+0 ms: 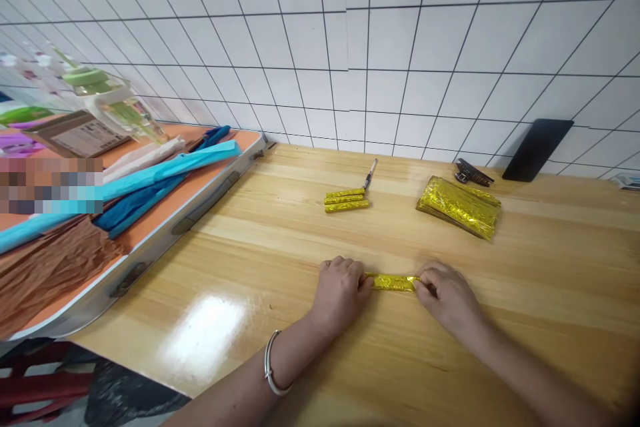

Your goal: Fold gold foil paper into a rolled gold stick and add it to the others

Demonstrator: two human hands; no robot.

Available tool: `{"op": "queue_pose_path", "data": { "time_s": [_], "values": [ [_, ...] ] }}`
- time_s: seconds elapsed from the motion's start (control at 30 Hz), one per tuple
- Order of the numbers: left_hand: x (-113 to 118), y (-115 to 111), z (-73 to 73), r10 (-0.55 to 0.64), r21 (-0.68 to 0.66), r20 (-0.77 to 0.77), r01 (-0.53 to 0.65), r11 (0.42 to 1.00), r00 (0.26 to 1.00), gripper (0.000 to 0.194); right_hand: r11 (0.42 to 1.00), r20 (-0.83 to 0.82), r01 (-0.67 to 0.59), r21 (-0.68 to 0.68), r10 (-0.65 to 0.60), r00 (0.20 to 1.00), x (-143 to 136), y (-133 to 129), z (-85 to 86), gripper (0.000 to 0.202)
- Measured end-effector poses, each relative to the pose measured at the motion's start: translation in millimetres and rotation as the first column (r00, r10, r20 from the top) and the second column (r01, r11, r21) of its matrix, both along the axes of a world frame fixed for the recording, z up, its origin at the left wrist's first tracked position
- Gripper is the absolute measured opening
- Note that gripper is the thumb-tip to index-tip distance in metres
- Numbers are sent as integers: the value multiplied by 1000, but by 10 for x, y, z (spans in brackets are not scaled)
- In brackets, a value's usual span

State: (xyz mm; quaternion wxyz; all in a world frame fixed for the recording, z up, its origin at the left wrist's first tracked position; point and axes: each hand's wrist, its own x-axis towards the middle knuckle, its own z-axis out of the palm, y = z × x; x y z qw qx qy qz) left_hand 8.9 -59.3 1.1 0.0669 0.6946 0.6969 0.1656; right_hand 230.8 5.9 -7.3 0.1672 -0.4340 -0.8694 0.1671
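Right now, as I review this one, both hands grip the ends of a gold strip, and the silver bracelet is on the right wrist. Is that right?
Not quite: the head view shows the silver bracelet on the left wrist, not the right. The left hand and right hand do grip the ends of the gold strip.

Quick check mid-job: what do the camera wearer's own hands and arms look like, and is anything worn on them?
Both the left hand and the right hand are ungloved. A slim, rounded, silver-coloured bangle circles the left wrist; the right wrist shows nothing worn. No sleeves or cables are visible on either arm.
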Motion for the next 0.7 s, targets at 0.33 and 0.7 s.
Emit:
{"op": "queue_pose_path", "data": {
  "time_s": [0.33,0.7],
  "values": [
    [12,6,22,13,-44,-25,-14,999,1000,10,999,58,35,37,-37,998,-20,-41,31,22],
    [0,-32,30,-55,-5,58,55,998,997,9,999,-54,45,18,-44,998,62,-42,-35,5]
  ]
}}
